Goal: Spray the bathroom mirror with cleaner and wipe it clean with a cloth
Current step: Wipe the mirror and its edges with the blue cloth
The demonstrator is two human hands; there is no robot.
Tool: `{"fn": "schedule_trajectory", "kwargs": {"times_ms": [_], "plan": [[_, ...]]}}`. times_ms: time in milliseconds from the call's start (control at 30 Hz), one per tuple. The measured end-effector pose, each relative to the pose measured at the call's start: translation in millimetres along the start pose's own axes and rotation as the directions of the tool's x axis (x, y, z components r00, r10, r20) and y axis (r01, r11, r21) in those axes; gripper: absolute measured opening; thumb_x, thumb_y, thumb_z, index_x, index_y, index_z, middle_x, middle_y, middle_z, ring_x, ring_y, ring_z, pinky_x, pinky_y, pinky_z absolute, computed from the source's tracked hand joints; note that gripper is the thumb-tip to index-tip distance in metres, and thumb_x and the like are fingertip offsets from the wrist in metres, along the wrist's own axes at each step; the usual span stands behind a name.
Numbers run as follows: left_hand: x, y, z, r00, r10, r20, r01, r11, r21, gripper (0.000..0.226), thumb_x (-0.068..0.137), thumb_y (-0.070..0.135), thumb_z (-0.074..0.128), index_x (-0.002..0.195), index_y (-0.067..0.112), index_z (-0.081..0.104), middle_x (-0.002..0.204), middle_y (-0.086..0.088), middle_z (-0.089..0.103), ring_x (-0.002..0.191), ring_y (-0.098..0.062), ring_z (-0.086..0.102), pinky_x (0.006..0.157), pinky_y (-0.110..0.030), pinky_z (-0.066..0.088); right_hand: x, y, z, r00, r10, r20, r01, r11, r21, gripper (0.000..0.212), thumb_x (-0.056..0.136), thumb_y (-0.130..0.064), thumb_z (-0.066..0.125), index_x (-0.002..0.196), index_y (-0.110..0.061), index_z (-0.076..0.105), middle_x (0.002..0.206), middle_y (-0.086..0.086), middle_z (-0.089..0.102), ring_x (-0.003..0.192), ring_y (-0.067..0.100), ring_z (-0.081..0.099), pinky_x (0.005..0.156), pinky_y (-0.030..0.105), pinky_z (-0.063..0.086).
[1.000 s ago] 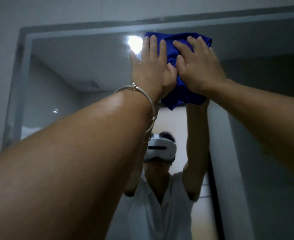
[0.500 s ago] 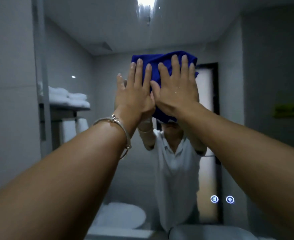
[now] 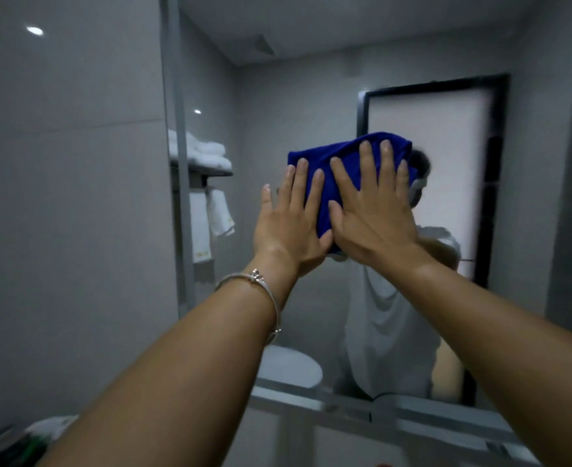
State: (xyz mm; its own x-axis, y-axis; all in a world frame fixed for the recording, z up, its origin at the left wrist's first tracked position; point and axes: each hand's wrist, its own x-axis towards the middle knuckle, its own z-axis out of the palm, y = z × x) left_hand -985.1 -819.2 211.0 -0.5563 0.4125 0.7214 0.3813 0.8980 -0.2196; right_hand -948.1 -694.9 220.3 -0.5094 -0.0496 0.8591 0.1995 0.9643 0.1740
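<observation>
"Pressing a dark blue cloth (image 3: 345, 160) flat against the bathroom mirror (image 3: 278, 96), we reach up and forward with both bare arms."

"Where on the glass do we have it?"

"About mid-height, a little right of the mirror's left edge, bunched into a thick pad that hides most of our reflected head."

"How do our hands lie?"

"Our left hand (image 3: 291, 230) is spread wide, its fingers (image 3: 298, 183) straight and fanned. Most rest on the cloth's left part, while the little finger lies past its edge. Our right hand (image 3: 375, 217) sits just beside it, thumbs meeting, its fingers straight and spread across the cloth's right half. Neither hand curls round the cloth: both push on it with flat fingers and palms. A thin silver bracelet (image 3: 256, 277) circles our left wrist."

"What else do we see?"

"In the reflection, our white shirt (image 3: 382, 318), a shelf (image 3: 219, 171) of folded white towels (image 3: 203, 151) at upper left, hand towels (image 3: 210, 220) hanging under it, a white toilet lid (image 3: 289, 365) low down and a pale door (image 3: 446, 129) in a dark frame behind us. A grey wall (image 3: 62, 203) runs left of the mirror and a pale ledge (image 3: 422, 411) along its lower edge. Something white and green sits blurred in the bottom left corner; we cannot tell what it is."
</observation>
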Motion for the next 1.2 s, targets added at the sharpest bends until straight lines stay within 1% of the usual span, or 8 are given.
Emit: {"fn": "schedule_trajectory", "kwargs": {"times_ms": [233,400,600,767,900,1033,1133,1200], "plan": [[0.7,-2.6,15.4,0.996,0.023,-0.085,-0.026,0.999,-0.035,0.081,0.093,0.052,0.027,0.145,0.009,-0.019,0.154,-0.016,-0.022,0.143,-0.031,-0.016,0.115,-0.049,0.005,-0.2,-1.1,9.4,1.000,0.015,-0.025,-0.015,1.000,-0.008,0.075,0.087,-0.058,0.024,0.152,-0.023,0.010,0.159,0.018,0.000,0.144,0.039,-0.006,0.113,0.054,-0.005],[3.9,-16.1,22.4,0.980,0.116,-0.162,-0.118,0.993,-0.003,0.082,0.092,0.055,0.025,0.146,0.010,-0.017,0.154,-0.016,-0.020,0.143,-0.031,-0.015,0.114,-0.052,0.001,-0.9,-7.0,15.2,0.997,0.061,-0.044,-0.062,0.998,-0.020,0.077,0.087,-0.060,0.030,0.152,-0.021,0.013,0.158,0.018,0.002,0.144,0.039,-0.005,0.113,0.056,-0.003],[-13.3,-65.4,50.4,0.961,0.207,-0.184,-0.194,0.977,0.087,0.081,0.092,0.057,0.019,0.137,0.010,-0.029,0.153,-0.016,-0.024,0.142,-0.031,-0.019,0.113,-0.053,-0.003,-11.5,-60.7,39.9,0.989,0.106,-0.106,-0.107,0.994,0.004,0.077,0.086,-0.059,0.029,0.150,-0.018,0.022,0.156,0.021,0.013,0.143,0.042,0.005,0.111,0.058,0.003],[-38.4,-120.9,73.4,0.967,0.218,-0.129,-0.204,0.972,0.113,0.082,0.090,0.062,0.011,0.139,0.010,-0.027,0.149,-0.016,-0.028,0.142,-0.031,-0.016,0.113,-0.054,-0.003,-11.8,-114.1,58.1,0.997,0.052,-0.056,-0.052,0.999,0.000,0.084,0.083,-0.069,0.028,0.151,-0.020,0.021,0.157,0.019,0.011,0.144,0.040,0.003,0.112,0.055,-0.001],[-57.2,-163.1,86.8,0.965,0.251,-0.080,-0.245,0.966,0.082,0.085,0.086,0.066,0.012,0.148,0.008,0.004,0.156,-0.018,0.002,0.144,-0.032,0.008,0.111,-0.058,0.013,-14.6,-148.8,74.5,0.996,0.011,-0.088,-0.011,1.000,-0.005,0.090,0.077,-0.076,0.031,0.147,-0.019,0.030,0.154,0.020,0.022,0.142,0.041,0.013,0.111,0.058,0.008],[-84.4,-201.8,98.7,0.952,0.304,-0.005,-0.304,0.952,0.025,0.082,0.086,0.062,0.027,0.145,0.004,0.028,0.152,-0.022,0.022,0.138,-0.035,0.028,0.105,-0.058,0.024,-24.9,-182.4,97.0,0.991,-0.050,-0.124,0.045,0.998,-0.046,0.090,0.075,-0.071,0.054,0.144,-0.021,0.027,0.152,0.020,0.024,0.140,0.041,0.013,0.111,0.058,0.007],[-97.9,-225.0,94.3,0.938,0.347,0.008,-0.347,0.938,0.021,0.066,0.088,0.048,0.033,0.135,0.003,0.047,0.140,-0.023,0.043,0.123,-0.034,0.049,0.099,-0.055,0.037,-35.8,-210.8,109.7,0.989,-0.089,-0.119,0.083,0.995,-0.050,0.080,0.078,-0.059,0.060,0.144,-0.024,0.030,0.152,0.019,0.024,0.140,0.041,0.013,0.110,0.058,0.007],[-101.6,-235.5,87.6,0.948,0.319,0.020,-0.319,0.948,-0.005,0.051,0.085,0.036,0.033,0.117,0.008,0.062,0.120,-0.016,0.061,0.106,-0.029,0.061,0.094,-0.048,0.043,-43.7,-231.3,115.6,0.991,-0.124,-0.055,0.122,0.992,-0.038,0.072,0.080,-0.052,0.061,0.142,-0.027,0.037,0.152,0.017,0.028,0.140,0.040,0.015,0.111,0.059,0.010]]}}
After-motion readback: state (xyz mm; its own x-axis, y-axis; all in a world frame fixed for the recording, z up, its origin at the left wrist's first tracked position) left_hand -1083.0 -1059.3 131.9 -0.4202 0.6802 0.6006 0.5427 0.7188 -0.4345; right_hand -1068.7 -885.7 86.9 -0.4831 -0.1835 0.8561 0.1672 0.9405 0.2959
